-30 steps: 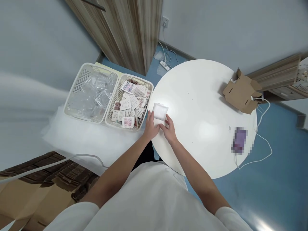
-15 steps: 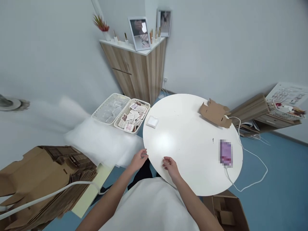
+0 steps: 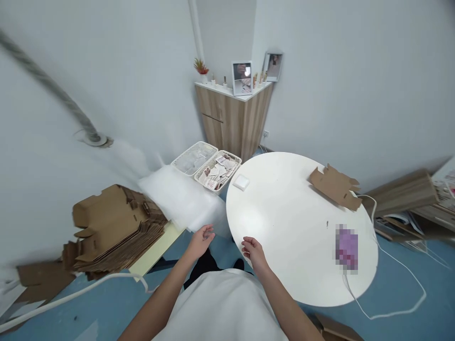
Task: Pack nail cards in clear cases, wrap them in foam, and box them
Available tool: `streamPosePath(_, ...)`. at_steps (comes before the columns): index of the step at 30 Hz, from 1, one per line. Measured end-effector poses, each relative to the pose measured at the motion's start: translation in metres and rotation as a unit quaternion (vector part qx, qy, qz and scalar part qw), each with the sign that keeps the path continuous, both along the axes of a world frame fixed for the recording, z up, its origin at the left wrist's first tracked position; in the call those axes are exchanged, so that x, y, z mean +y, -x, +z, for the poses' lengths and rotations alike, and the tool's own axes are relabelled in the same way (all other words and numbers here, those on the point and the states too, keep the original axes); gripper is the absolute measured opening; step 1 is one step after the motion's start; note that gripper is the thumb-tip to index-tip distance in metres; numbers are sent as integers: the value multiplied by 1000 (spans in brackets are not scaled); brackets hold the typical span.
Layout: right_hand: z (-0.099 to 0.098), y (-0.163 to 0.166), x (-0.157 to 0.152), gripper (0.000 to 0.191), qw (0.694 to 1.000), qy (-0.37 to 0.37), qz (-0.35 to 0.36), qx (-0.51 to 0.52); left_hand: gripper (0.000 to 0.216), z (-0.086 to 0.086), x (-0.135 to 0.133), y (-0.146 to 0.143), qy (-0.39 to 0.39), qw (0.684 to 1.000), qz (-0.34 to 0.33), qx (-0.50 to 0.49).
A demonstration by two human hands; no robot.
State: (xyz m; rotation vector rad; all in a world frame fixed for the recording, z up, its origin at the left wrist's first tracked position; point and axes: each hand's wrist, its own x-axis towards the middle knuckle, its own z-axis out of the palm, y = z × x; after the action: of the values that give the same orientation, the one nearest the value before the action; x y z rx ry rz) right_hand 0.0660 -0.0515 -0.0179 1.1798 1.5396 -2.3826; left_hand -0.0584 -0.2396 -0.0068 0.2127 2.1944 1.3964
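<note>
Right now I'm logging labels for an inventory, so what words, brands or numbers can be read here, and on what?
None can be read.
Printed cards in the basket: print too small.
Framed pictures on the cabinet: no legible text.
Flat cardboard box on the table: plain.
Blurred purple thing: unreadable.
Left hand and right hand hold nothing.

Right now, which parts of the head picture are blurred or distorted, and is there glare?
Head view: the left wall and its grey pipe are smeared by motion; wide-angle bending curves the round table; a pixelated purple patch hides something there; a soft sheen lies on the tabletop; both hands look fairly sharp.
</note>
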Motion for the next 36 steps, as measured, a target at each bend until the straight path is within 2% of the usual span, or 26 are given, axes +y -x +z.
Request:
streamPosePath(4, 6, 19, -21, 32, 998, -21, 61, 17, 43, 5, -27, 14, -56, 994, 85, 26)
streamPosePath(7, 9, 42, -44, 34, 989, -37, 140, 32, 42, 9, -55, 22, -80, 985, 139, 63)
streamPosePath(10, 11, 74, -79, 36, 972, -63, 222, 45, 40, 14, -99, 27, -43, 976, 168, 129)
streamPosePath(13, 11, 108, -125, 36, 944, -108, 303, 78, 36, 19, -154, 33, 41, 959, 182, 212)
streamPosePath(16, 11, 139, -175, 34, 896, -183, 385, 122, 35, 22, -207, 39, 138, 935, 203, 256)
streamPosePath(20, 15, 173, -231, 38, 808, -358, 438, 166, 36, 21, -257, 50, 234, 916, 194, 262)
streamPosePath(24, 24, 204, -272, 45, 711, -490, 472, 177, 36, 14, -280, 61, 265, 915, 163, 256)
streamPosePath(28, 25, 229, -298, 52, 655, -546, 500, 152, 36, 5, -286, 68, 266, 920, 150, 247)
streamPosePath(30, 22, 237, -304, 54, 643, -554, 512, 131, 36, 2, -286, 68, 261, 925, 148, 234)
streamPosePath(32, 18, 243, -308, 54, 645, -553, 514, 116, 35, -1, -287, 68, 249, 930, 148, 225)
streamPosePath(34, 16, 247, -308, 55, 663, -545, 500, 111, 35, -3, -289, 67, 231, 934, 149, 227)
streamPosePath(36, 17, 251, -307, 57, 698, -521, 477, 117, 35, -4, -291, 66, 214, 937, 154, 231)
